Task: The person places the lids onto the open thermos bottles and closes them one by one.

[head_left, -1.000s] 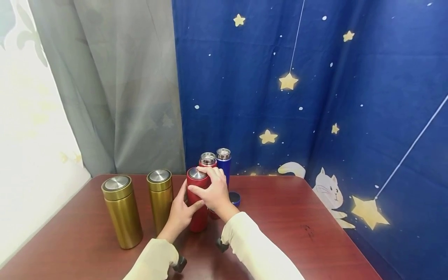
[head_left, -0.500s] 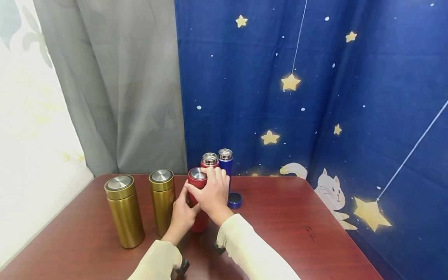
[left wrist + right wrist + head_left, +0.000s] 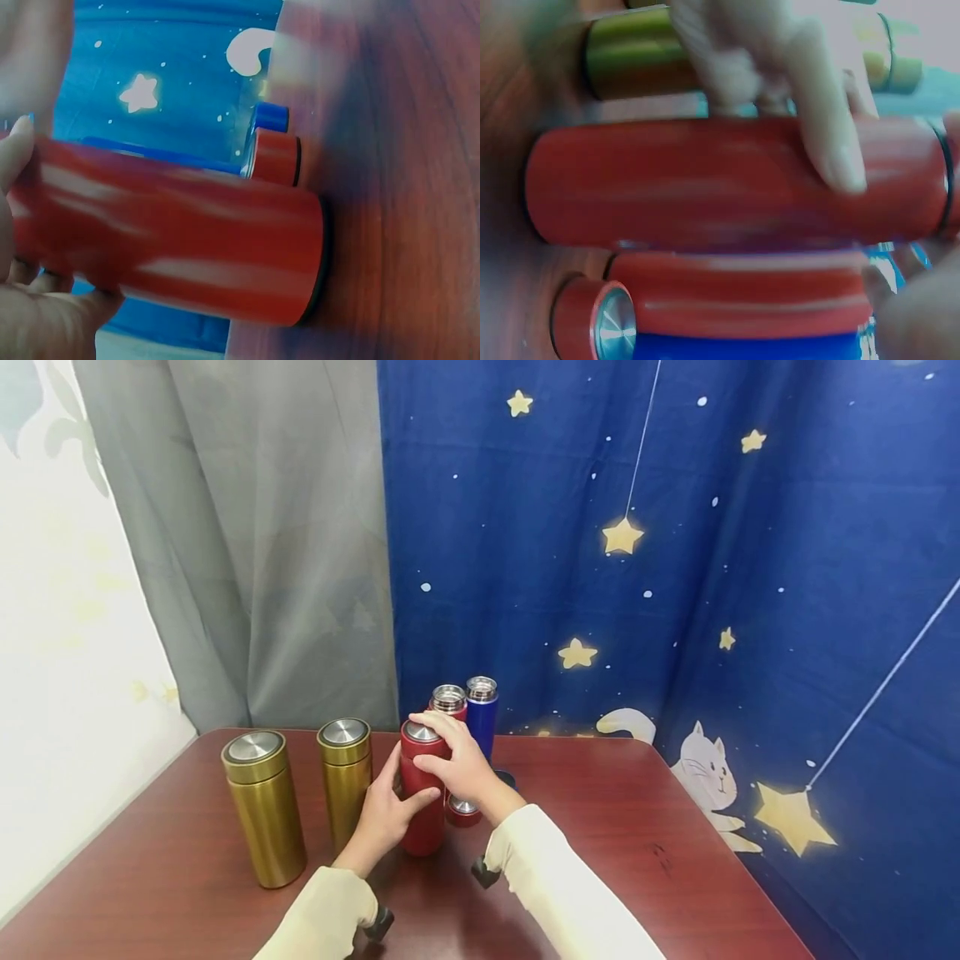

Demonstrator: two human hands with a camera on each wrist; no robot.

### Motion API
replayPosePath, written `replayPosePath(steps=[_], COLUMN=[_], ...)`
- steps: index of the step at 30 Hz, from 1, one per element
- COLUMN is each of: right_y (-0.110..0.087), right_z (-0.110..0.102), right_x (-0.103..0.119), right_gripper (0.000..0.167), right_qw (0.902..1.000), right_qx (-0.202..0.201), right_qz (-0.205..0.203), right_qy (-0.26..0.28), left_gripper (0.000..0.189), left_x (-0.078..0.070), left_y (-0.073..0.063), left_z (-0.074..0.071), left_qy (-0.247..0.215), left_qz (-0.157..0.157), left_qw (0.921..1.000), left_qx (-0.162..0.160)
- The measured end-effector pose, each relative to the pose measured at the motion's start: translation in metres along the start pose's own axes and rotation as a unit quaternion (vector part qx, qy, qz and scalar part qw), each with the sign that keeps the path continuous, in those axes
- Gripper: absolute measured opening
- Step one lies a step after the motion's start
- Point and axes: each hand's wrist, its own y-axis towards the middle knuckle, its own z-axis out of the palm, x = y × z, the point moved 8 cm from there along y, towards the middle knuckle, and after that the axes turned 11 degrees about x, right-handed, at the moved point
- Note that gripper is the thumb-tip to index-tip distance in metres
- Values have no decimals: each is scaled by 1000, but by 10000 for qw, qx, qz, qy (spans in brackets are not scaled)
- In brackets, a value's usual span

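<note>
A red thermos (image 3: 424, 828) with a brushed-steel top stands upright on the table in the head view. My left hand (image 3: 384, 817) grips its body from the left, and the thumb lies across the front. From the right, my right hand (image 3: 467, 770) holds the thermos's lid (image 3: 420, 734), fingers over the far edge and thumb at the near side. A thin dark seam (image 3: 946, 178) shows between lid and body in the right wrist view. In the left wrist view the base of the thermos is right at the tabletop.
Two gold thermoses (image 3: 270, 827) (image 3: 347, 785) with lids on stand to the left. Behind the held one are an uncapped red thermos (image 3: 448, 700) and an uncapped blue thermos (image 3: 482, 714). A loose red lid (image 3: 463, 812) and a blue lid (image 3: 506, 777) lie close by.
My right hand turned around the lid, its wrist swinging left, then swung back right with the fingers reaching over the top again. My left hand keeps its grip on the thermos, which stays in place.
</note>
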Motion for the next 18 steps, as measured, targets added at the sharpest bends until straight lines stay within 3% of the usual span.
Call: replayPosePath(steps=[4,7,18], right_y=[0,-1,1], right_z=[-5,-6,-11], right_x=[-5,-8,-3], right_gripper=[55,55,56], right_qw=[9977,9966,9961], right_qx=[456,532,-204], right_qz=[257,435,390], right_qy=[438,453,-760], left_gripper=[93,93,93], left_x=[3,4,3], left_y=[2,1,-1], left_z=[0,0,0], left_qy=[-174,-167,-140], left_qz=[-63,-84,-81], left_qw=[9996,9995,9998], left_qx=[231,273,-95])
